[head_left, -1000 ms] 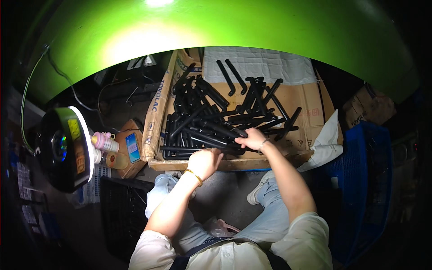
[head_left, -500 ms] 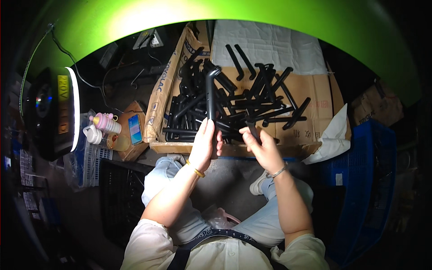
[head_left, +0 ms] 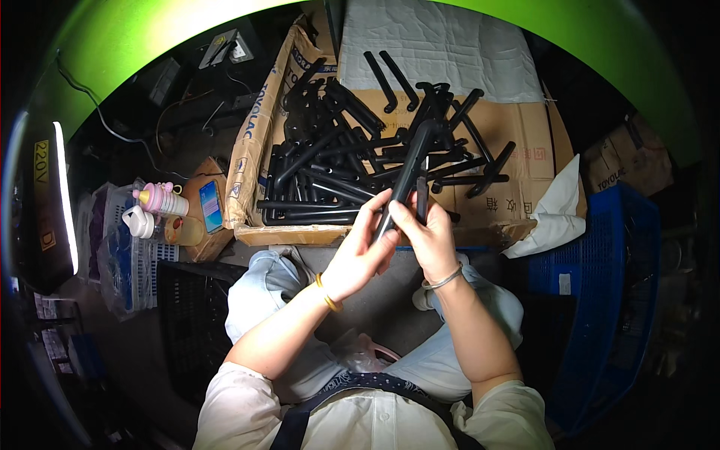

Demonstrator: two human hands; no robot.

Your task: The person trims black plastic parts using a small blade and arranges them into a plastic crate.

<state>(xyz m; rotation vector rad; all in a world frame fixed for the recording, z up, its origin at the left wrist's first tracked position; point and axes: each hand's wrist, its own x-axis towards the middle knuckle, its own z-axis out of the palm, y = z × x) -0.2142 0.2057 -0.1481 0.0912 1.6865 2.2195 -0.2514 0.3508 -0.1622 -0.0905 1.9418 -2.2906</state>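
Observation:
In front of me, over the near edge of a cardboard box, a black tube [head_left: 409, 169] with a bent far end slants up and away. My left hand [head_left: 354, 262] is closed round its near end. Beside it on the right, a slim dark knife [head_left: 423, 189] points away from me, its blade close along the tube. My right hand [head_left: 433, 244] grips this knife, and its thumb presses on the tube. The handle is hidden in the fingers. Behind both hands lies a heap of similar black bent tubes [head_left: 322, 180], piled in the cardboard box [head_left: 292, 237].
A phone [head_left: 211, 206], a pink-and-white bottle [head_left: 163, 201] and a white-lidded cup [head_left: 139, 223] stand to the left. Blue plastic crates [head_left: 600, 277] stand on the right. Overhead curves a green surface [head_left: 585, 45]; a lit machine panel [head_left: 66, 199] is at far left.
The tube has swung from upright to slanting rightward, and my left hand has moved right. Both hands have come together, with the knife now alongside the tube. The view has shifted slightly.

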